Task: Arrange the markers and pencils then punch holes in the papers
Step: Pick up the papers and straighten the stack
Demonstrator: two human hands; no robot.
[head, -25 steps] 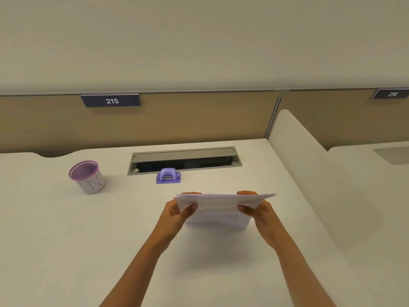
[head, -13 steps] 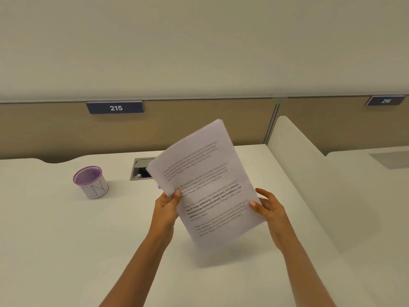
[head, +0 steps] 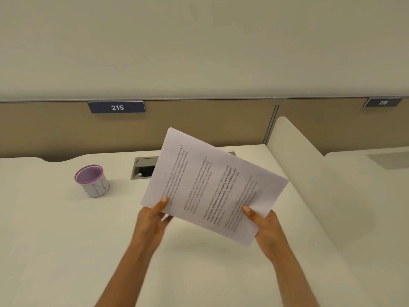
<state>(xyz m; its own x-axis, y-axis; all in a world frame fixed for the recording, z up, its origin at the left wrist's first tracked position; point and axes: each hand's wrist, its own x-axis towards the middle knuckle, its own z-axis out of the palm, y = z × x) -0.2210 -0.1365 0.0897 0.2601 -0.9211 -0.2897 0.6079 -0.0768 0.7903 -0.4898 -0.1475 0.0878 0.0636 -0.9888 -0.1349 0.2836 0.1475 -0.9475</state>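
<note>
I hold a thin stack of printed white papers [head: 205,182] above the desk, turned so the text lines run sideways. My left hand [head: 152,220] pinches the stack's lower left corner with the thumb on top. My right hand [head: 264,227] grips its lower right edge, thumb on the printed side. A purple-rimmed pen cup [head: 92,180] stands on the desk to the left; nothing shows inside it. The papers hide the purple hole punch. No markers or pencils are visible.
A grey cable tray slot [head: 143,168] is set into the white desk [head: 66,240] behind the papers. A tan back panel carries a "215" label [head: 116,107]. A white divider [head: 309,173] rises on the right.
The papers went from flat and edge-on to lifted facing me, then rotated clockwise. Both hands shifted along the edges. The hole punch became hidden behind the sheets.
</note>
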